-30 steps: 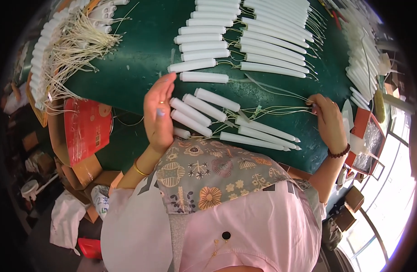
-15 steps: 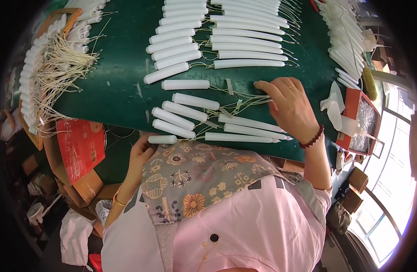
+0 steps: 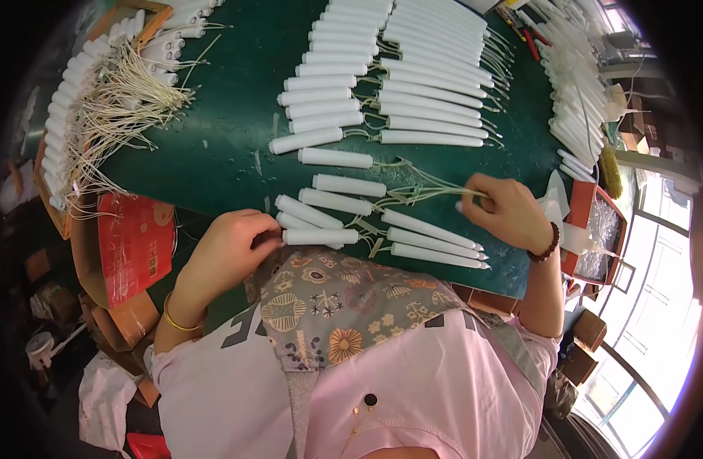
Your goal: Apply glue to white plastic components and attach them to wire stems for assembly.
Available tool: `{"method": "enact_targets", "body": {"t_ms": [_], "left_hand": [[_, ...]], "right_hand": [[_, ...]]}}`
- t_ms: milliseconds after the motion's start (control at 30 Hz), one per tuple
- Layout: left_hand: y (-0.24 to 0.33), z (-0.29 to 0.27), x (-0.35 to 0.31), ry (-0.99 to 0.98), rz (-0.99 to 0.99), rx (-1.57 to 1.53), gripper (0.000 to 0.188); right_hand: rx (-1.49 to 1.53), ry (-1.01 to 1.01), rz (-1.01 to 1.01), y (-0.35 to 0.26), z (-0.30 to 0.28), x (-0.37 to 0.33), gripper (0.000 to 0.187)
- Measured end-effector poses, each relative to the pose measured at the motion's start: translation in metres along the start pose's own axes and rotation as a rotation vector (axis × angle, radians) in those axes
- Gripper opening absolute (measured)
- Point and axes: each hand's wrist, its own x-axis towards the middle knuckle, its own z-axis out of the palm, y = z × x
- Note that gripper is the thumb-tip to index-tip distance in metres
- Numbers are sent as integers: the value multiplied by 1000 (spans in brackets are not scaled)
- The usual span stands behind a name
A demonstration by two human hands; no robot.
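Over on the green table (image 3: 221,99), the far rows look done: white far tubes (image 3: 307,141), each apparently wired to slim far tapers (image 3: 431,138), lie side by side in neat order.

Closer in, it's a mixed picture. About 6 short, thick near tubes (image 3: 336,201) sit in front of the person, and only 3 near tapers (image 3: 439,256) lie beside them, so roughly half look unmatched. The right hand (image 3: 481,197) has the action here, thumb and fingers closed on a sheaf of pale wires (image 3: 435,191). And the left hand (image 3: 248,239)? Half curled, fingertips right at the end of the nearest tube (image 3: 321,236); whether it grips, one cannot tell.

Plenty in reserve, too: a heap of wired tubes (image 3: 129,115) at left, a pile of tapers (image 3: 569,92) at right.
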Motion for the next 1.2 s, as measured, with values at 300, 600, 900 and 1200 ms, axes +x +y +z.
{"method": "enact_targets", "body": {"t_ms": [300, 600, 900, 1200], "left_hand": [[0, -36, 28, 344, 217, -53, 10], [-33, 19, 75, 662, 346, -340, 10], [-48, 22, 81, 675, 344, -442, 9], [-43, 24, 77, 678, 357, -386, 8]], "right_hand": [[601, -67, -394, -62, -89, -27, 28], [620, 50, -448, -171, -187, 48, 38], [741, 236, -979, -350, -225, 188, 34], [601, 98, -779, -405, -71, 359, 33]]}}
